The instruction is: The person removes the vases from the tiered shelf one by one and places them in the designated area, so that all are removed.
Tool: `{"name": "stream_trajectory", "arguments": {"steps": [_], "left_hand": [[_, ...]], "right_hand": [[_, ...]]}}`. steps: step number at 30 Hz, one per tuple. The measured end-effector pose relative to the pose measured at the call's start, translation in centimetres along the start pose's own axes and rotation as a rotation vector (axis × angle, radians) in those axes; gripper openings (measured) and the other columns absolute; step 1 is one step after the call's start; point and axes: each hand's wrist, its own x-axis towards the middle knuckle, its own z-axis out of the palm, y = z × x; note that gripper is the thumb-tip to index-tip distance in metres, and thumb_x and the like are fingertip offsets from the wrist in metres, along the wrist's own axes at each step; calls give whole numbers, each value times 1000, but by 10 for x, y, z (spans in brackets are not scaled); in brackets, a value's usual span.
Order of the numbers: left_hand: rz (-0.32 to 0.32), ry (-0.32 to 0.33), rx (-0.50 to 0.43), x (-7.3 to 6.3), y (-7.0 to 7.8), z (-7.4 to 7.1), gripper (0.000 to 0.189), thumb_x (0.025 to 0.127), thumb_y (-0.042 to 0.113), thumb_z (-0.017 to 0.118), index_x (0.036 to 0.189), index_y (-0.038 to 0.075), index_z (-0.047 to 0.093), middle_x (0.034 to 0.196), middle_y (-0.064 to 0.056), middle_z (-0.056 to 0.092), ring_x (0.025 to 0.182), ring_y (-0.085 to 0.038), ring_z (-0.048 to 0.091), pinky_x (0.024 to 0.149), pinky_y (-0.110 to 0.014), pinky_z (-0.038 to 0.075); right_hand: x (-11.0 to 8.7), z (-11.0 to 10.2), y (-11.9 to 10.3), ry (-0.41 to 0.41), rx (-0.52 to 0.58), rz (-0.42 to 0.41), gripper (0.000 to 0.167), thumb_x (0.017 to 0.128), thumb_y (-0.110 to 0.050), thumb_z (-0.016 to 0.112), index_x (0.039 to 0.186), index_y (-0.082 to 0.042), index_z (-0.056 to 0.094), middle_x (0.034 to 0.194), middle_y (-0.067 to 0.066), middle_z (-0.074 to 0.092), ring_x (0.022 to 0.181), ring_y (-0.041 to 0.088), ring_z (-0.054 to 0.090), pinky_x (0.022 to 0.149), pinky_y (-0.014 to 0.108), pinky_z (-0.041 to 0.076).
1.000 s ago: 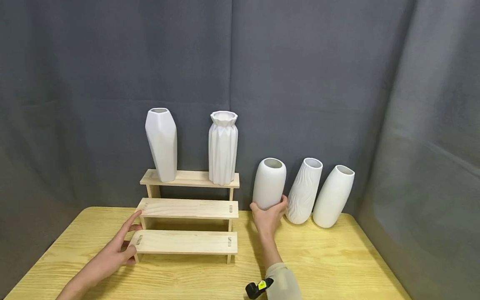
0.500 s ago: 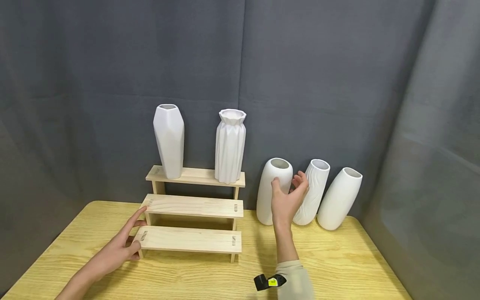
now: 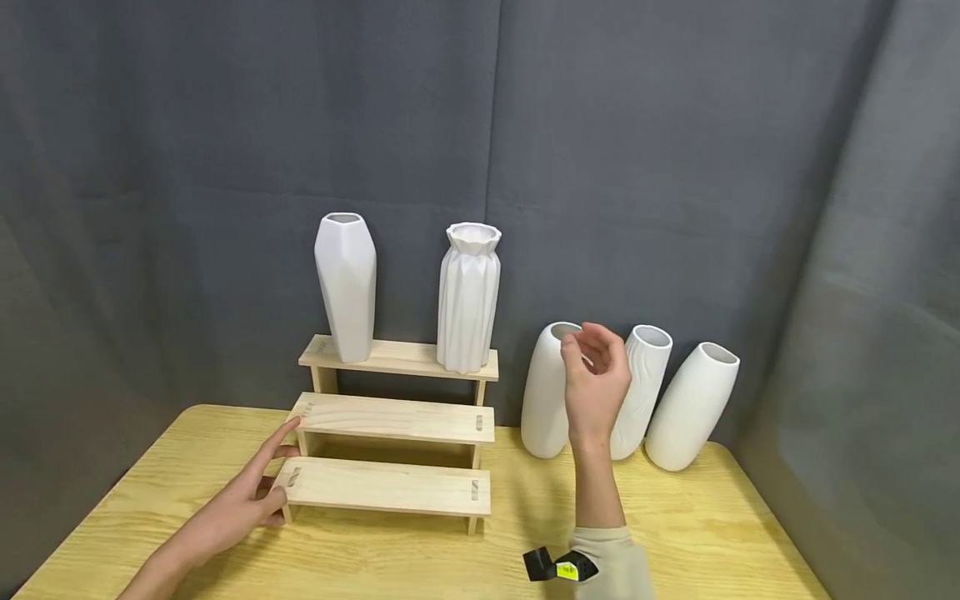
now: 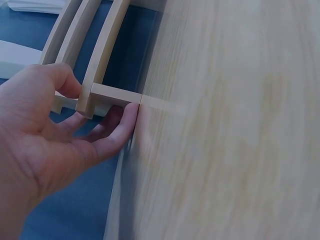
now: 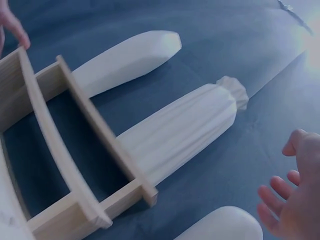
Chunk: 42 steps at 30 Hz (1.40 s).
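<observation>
My left hand [image 3: 236, 504] grips the left end of a three-step wooden stand [image 3: 390, 485]. In the left wrist view its thumb lies on a board's end and its fingers curl along the side panel. My right hand [image 3: 597, 383] is raised with loosely curved fingers and holds nothing. Behind it, partly hidden, stands a smooth rounded white vase [image 3: 542, 400]. A wavy-patterned white vase [image 3: 647, 383] is just right of that, also partly covered. On the top step stand a faceted white vase [image 3: 347, 287] and a pleated white vase [image 3: 469, 300] with a ruffled neck.
Another smooth white vase [image 3: 692, 408] stands at the far right of the row on the wooden table [image 3: 360, 562]. A dark grey curtain [image 3: 645, 167] hangs behind and along the sides. The middle step [image 3: 397, 417] lies between the other two boards.
My right hand has let go of the smooth rounded vase and risen to the right. That vase stays on the table. The left hand keeps its place on the stand; the view shifts slightly.
</observation>
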Motion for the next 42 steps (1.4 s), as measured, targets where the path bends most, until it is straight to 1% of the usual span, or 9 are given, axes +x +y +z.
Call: {"name": "stream_trajectory", "arguments": {"steps": [6, 9, 13, 17, 23, 29, 33, 37, 42], "left_hand": [[-10, -16, -14, -7, 0, -2, 94, 98, -9, 47, 162, 45, 5, 157, -20, 15, 98, -40, 52, 67, -48, 56], [-17, -22, -14, -11, 1, -5, 93, 99, -8, 48, 162, 45, 5, 157, -20, 15, 102, -40, 52, 68, -48, 56], [-13, -17, -7, -14, 3, -10, 93, 99, -8, 48, 163, 44, 5, 157, -20, 16, 103, -40, 52, 69, -48, 56], [-23, -14, -27, -17, 0, -11, 92, 100, -7, 48, 163, 44, 5, 157, -19, 14, 104, -40, 52, 69, -48, 56], [-53, -40, -66, -12, -11, 6, 91, 102, -3, 49, 161, 48, 4, 158, -18, 13, 102, -39, 51, 71, -48, 56], [-54, -17, -53, -9, -6, 6, 92, 100, -6, 49, 161, 49, 7, 158, -16, 16, 103, -38, 51, 71, -47, 56], [-59, -15, -52, -8, -4, 2, 91, 101, -4, 49, 161, 50, 7, 158, -15, 15, 104, -39, 50, 71, -48, 55], [-62, -21, -47, -10, -4, 1, 90, 101, -3, 48, 161, 49, 5, 158, -17, 14, 105, -39, 50, 72, -48, 56], [-59, -11, -46, -11, -3, 3, 90, 101, -3, 48, 161, 49, 6, 158, -17, 15, 105, -39, 50, 72, -48, 56]], "right_hand": [[-4, 4, -10, -92, 52, 19, 29, 92, 4, 70, 116, 18, 61, 101, 24, 66, 89, 20, 65, 82, 28, 51], [-5, 10, 0, -130, 65, 26, 28, 92, 4, 71, 115, 17, 62, 102, 27, 65, 89, 22, 65, 82, 29, 51], [-5, 24, 23, -167, 89, 25, 29, 91, 1, 75, 116, 11, 64, 107, 28, 65, 96, 31, 65, 89, 39, 51], [-10, 38, 39, -267, 95, 43, 43, 89, -9, 81, 122, 8, 61, 118, 29, 62, 111, 40, 61, 99, 51, 46], [-21, 39, 55, -431, -65, 135, 73, 83, -28, 88, 139, 0, 52, 137, 21, 52, 127, 39, 53, 106, 52, 39], [-29, 48, 63, -453, -80, 144, 76, 82, -21, 88, 144, 1, 49, 141, 21, 49, 127, 37, 52, 109, 51, 38], [-30, 59, 76, -470, -82, 108, 77, 81, -21, 89, 145, -4, 49, 137, 15, 52, 125, 30, 54, 108, 43, 40], [-33, 65, 84, -467, -142, 88, 80, 81, -23, 90, 147, -5, 47, 134, 11, 53, 124, 25, 54, 108, 37, 40], [-35, 65, 88, -504, -242, 67, 80, 86, -19, 85, 152, -6, 43, 134, 13, 52, 121, 27, 55, 105, 37, 43]]}}
